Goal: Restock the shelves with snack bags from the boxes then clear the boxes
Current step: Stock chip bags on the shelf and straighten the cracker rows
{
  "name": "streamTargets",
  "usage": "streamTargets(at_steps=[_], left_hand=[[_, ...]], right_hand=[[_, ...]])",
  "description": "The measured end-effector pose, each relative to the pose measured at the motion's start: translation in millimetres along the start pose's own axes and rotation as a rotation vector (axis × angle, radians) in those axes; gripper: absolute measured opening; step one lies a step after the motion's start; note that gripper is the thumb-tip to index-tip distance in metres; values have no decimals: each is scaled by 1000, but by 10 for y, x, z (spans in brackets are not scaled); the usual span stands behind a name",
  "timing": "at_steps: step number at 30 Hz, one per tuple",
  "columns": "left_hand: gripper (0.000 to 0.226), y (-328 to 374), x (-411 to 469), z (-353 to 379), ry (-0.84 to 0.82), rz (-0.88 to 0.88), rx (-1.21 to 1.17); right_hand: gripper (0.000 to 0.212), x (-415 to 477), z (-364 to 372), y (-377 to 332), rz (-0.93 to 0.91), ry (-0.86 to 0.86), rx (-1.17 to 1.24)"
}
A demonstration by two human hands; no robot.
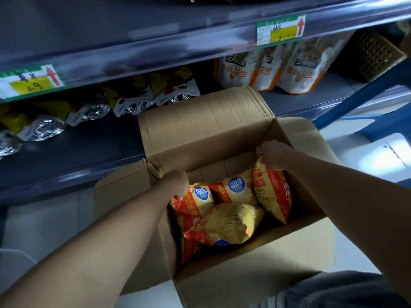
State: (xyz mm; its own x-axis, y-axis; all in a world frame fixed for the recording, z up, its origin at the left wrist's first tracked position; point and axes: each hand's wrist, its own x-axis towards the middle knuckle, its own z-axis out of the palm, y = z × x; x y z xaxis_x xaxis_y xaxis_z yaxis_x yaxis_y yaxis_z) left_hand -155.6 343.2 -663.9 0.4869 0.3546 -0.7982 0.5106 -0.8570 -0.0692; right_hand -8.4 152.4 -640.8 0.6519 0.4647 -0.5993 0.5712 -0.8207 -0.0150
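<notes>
Snack bags [231, 223], yellow/red, lie inside the open cardboard box [244, 274], which sits in front of the lower shelf [77, 156]. L hand [175, 183] pinches top edge of left bag [195, 207], fingers curled. R hand [273, 154] grips top of right bag [273, 194], upright by box's right wall. Far flap leans vs shelf edge. On shelf: foil-ended yellow packs [133, 96] at left, orange-white pouches [298, 72] at right. Price tags [29, 82] on rail above.

Beyond the grip rises grey metal shelving [89, 152], with pale tiled floor [40, 223] beneath, brighter to the grip's right.
</notes>
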Motion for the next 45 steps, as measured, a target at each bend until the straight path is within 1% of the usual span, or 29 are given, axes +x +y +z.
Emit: streamTargets(at_steps=[1, 3, 6, 8, 12, 14, 16, 19, 22, 25, 28, 30, 32, 34, 37, 40, 42, 45], left_hand=[[41, -3, -48, -15, 47, 31, -11], [40, -3, -98, -84, 113, 73, 46], [37, -13, -288, -265, 223, 124, 37], [31, -42, -463, -397, 310, 178, 26], [23, -167, -875, -655, 449, 240, -64], [21, -258, -1101, -792, 501, 249, -133], [20, -360, -1325, -933, 547, 262, -153], [18, -518, -1667, -1148, 625, 294, -137], [14, -682, -2015, -1396, 752, 314, -153], [19, -896, -2278, -1635, 877, 281, -227], [34, -1196, -2435, -1882, 1008, 256, -325], [36, -1418, -2532, -2054, 1109, 238, -393], [35, -1633, -2620, -2206, 1206, 199, -472], [35, -1833, -2691, -2325, 1310, 130, -504], [30, -2117, -2738, -2466, 1464, 14, -554], [15, -2390, -2684, -2579, 1579, -79, -664], [10, -2546, -2616, -2624, 1627, -106, -735], [10, -2726, -2457, -2647, 1638, -93, -810]], right_hand=[[19, -18, -60, -22, -7, 6, -19], [20, -78, -226, -88, -17, 9, -60], [27, -232, -503, -214, -37, -22, -193], [31, -405, -686, -310, -50, 7, -280], [28, -756, -1048, -532, -76, 138, -378], [29, -961, -1267, -687, -74, 206, -452], [29, -1145, -1486, -839, -80, 287, -498], [26, -1396, -1828, -1053, -80, 432, -497], [25, -1611, -2152, -1274, -101, 583, -497], [16, -1811, -2427, -1528, -111, 663, -440], [25, -1932, -2668, -1782, -146, 788, -391], [32, -1963, -2840, -1949, -175, 879, -335], [30, -1957, -3009, -2117, -205, 952, -300], [26, -1912, -3154, -2287, -236, 1013, -298], [21, -1814, -3341, -2522, -265, 1099, -326], [21, -1677, -3480, -2736, -290, 1155, -371], [24, -1566, -3536, -2876, -306, 1168, -394], [26, -1396, -3577, -3081, -334, 1181, -424]])
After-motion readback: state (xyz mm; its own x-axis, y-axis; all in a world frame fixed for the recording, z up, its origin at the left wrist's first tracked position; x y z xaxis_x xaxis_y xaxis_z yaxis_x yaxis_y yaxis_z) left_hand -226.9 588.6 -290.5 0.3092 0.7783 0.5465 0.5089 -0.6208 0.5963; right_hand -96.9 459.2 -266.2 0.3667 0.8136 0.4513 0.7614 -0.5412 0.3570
